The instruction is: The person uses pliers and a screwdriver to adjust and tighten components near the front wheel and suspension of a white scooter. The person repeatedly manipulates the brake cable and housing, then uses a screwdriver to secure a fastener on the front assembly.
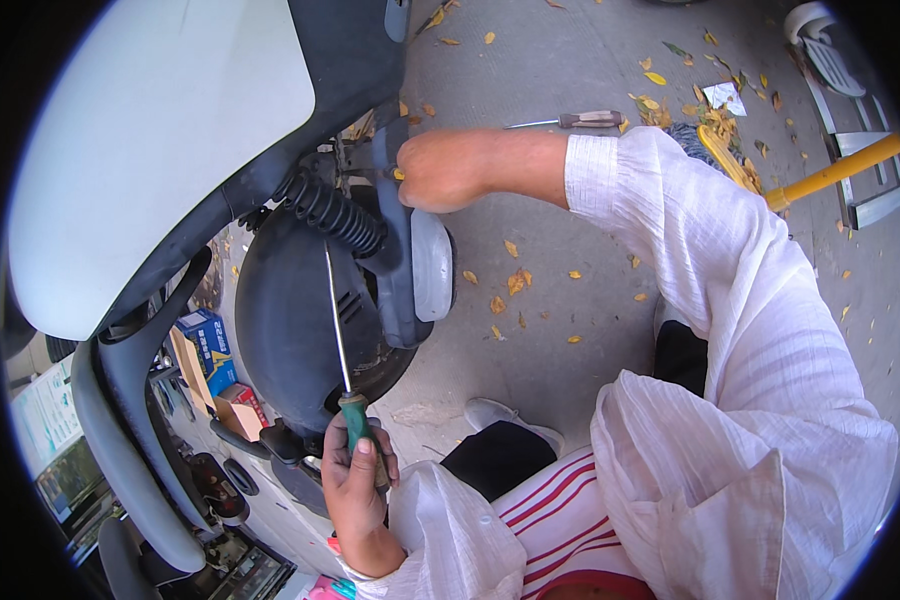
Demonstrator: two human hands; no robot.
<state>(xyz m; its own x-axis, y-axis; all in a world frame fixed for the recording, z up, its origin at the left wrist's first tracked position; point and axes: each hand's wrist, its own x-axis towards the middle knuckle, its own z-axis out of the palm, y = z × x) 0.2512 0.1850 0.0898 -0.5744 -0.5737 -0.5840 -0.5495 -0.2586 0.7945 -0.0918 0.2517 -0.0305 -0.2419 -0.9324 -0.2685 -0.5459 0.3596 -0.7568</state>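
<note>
My left hand (355, 475) is wrapped round the green handle of a long screwdriver (336, 320). Its thin metal shaft points up and away, in front of the dark round wheel cover (280, 310) of a scooter. Farther off, my right hand (440, 172) is closed in a fist beside the scooter's rear parts, above the black coil spring shock absorber (335, 212). A small yellow piece of a tool (400, 174) shows at its fingers; the rest of that tool is mostly hidden by my hand. Close below my right hand is a pale grey part (432, 265).
The scooter's white body panel (160, 150) fills the upper left. Another screwdriver (592, 119) lies on the ground beyond my right forearm. A yellow pole (840, 172) and a metal frame (860, 140) are at the right. Boxes (205, 350) stand at the left.
</note>
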